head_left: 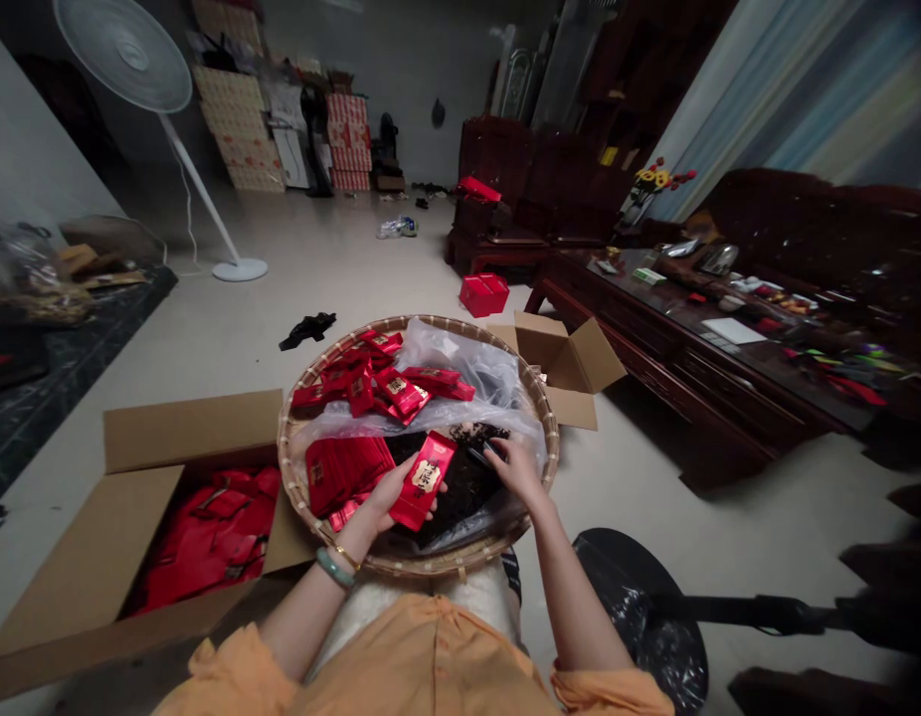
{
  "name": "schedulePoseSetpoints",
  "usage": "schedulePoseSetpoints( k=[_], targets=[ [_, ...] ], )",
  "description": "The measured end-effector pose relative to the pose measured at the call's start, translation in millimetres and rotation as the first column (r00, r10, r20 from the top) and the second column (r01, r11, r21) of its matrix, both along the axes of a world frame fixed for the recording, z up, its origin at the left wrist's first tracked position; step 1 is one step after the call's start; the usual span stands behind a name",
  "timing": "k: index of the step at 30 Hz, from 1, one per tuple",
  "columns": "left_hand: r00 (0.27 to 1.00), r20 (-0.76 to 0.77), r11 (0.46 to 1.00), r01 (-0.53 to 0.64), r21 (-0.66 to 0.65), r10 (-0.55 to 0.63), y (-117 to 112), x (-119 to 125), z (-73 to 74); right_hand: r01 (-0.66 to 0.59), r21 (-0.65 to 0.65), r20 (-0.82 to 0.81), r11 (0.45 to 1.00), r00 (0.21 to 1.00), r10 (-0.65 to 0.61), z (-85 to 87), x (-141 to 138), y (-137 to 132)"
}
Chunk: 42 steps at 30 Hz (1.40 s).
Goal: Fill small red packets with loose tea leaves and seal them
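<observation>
My left hand [390,497] is closed round a red foil packet [425,481] with a gold label and dark lettering. It is tilted over a round woven bamboo tray [554,462] on my lap. My right hand [516,467] is at the dark loose leaves [460,497], fingers bent together; what they grip, if anything, I cannot make out. Beside my left hand lies a row of flat red packets [341,472]. Farther back, plumper red packets [405,391] are heaped on a clear plastic bag [467,353].
An open carton [139,527] full of red packets stands at left. Another open carton [580,363] and a red box [483,295] are beyond the tray. A dark wooden table [654,318] runs along the right. A black round base [640,607] stands near my right side; a white fan [132,55] is behind left.
</observation>
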<state>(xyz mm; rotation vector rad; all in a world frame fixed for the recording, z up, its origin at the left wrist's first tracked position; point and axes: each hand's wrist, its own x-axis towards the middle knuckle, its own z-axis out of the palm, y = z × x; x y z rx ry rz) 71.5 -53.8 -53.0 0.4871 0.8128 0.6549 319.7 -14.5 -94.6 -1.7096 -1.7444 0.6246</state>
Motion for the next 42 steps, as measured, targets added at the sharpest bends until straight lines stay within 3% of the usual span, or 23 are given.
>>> schedulePoseSetpoints(
  k=[4,7,9,11,13,14,16,17,19,21,22,23,25,27,33,42],
  targets=[
    [0.992,0.053,0.991,-0.117,0.059,0.114,30.4,-4.5,26.0,-0.075,-0.066,-0.110,0.995,0.992,0.067,1.2,-16.8,-4.2],
    [0.920,0.234,0.923,-0.353,0.150,0.314,64.9,-9.5,55.5,-0.109,-0.083,-0.140,0.991,0.985,0.097,-2.2,-24.4,-11.0],
    [0.888,0.302,0.895,-0.410,0.173,0.348,77.5,-11.6,65.3,-0.134,-0.083,-0.160,0.987,0.980,0.120,-4.8,-26.3,-15.3],
    [0.915,0.248,0.917,-0.364,0.164,0.319,75.3,-11.4,59.4,-0.154,-0.087,-0.173,0.984,0.975,0.137,-7.1,-26.1,-18.7],
    [0.930,0.019,0.908,-0.363,0.209,0.367,60.7,-10.6,39.0,-0.154,-0.090,-0.180,0.984,0.974,0.136,-9.1,-25.3,-20.9],
    [0.902,-0.128,0.881,-0.359,0.307,0.413,50.8,-11.1,25.8,-0.151,-0.090,-0.182,0.984,0.974,0.133,-9.8,-25.0,-21.5],
    [0.759,-0.420,0.807,-0.228,0.545,0.498,30.5,-16.4,-0.8,-0.148,-0.088,-0.185,0.985,0.974,0.130,-10.8,-25.1,-22.3],
    [0.644,-0.528,0.752,-0.114,0.649,0.553,21.5,-21.6,-12.6,-0.147,-0.085,-0.186,0.985,0.974,0.130,-10.9,-25.5,-22.5],
    [0.347,-0.666,0.684,0.089,0.724,0.660,7.8,-36.8,-31.6,-0.143,-0.077,-0.186,0.987,0.974,0.127,-11.1,-26.6,-23.0],
    [0.068,-0.715,0.693,0.199,0.693,0.696,0.1,-56.1,-46.0,-0.131,-0.064,-0.184,0.989,0.976,0.117,-11.8,-27.3,-23.6],
    [-0.037,-0.736,0.724,0.222,0.653,0.676,-1.9,-66.2,-52.3,-0.126,-0.056,-0.183,0.990,0.976,0.114,-12.6,-27.3,-24.0],
    [-0.096,-0.767,0.762,0.242,0.601,0.635,-3.0,-76.0,-58.3,-0.124,-0.049,-0.185,0.991,0.976,0.113,-13.8,-27.2,-24.3],
    [-0.081,-0.861,0.838,0.290,0.462,0.503,-3.7,-93.6,-68.8,-0.122,-0.035,-0.191,0.992,0.975,0.113,-16.8,-26.6,-24.9],
    [-0.022,-0.906,0.849,0.359,0.388,0.423,-3.4,-107.4,-76.1,-0.120,-0.027,-0.197,0.992,0.974,0.113,-20.2,-26.1,-25.1],
    [0.136,-0.913,0.772,0.495,0.398,0.383,-2.9,-128.1,-74.2,-0.122,-0.031,-0.200,0.992,0.973,0.113,-25.5,-27.6,-26.0],
    [0.148,-0.890,0.692,0.578,0.432,0.432,-10.6,-135.7,-60.8,-0.144,-0.014,-0.212,0.989,0.967,0.138,-18.4,-40.6,-30.5]
  ],
)
